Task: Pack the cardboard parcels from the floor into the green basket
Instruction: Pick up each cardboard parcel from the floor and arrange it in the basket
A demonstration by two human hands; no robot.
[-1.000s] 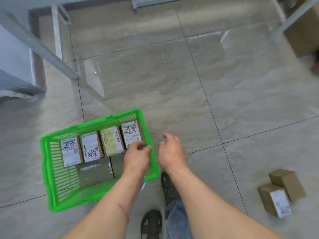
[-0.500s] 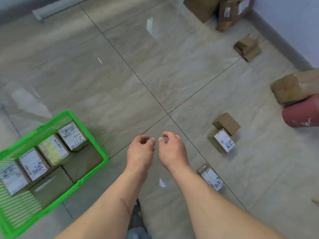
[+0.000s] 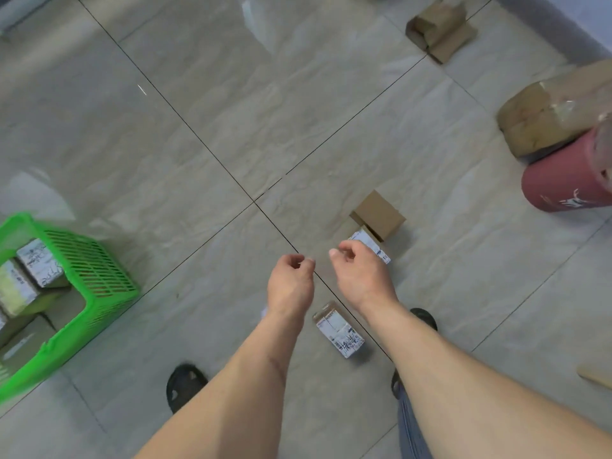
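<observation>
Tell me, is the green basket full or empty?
Partly full: green basket holds labelled parcels, with room still showing.

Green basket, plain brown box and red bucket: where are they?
green basket (image 3: 99, 276): head view, slatted side wall.
plain brown box (image 3: 379, 213): head view, top face.
red bucket (image 3: 563, 180): head view, side.

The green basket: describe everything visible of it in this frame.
The green basket is bright green plastic with slotted, ventilated walls and a solid rim. It stands on the tiled floor at the left edge of the view, partly cut off by the frame. Inside, several cardboard parcels with white printed labels stand packed side by side, with plainer brown ones nearer the camera. Neither hand touches it.
</observation>
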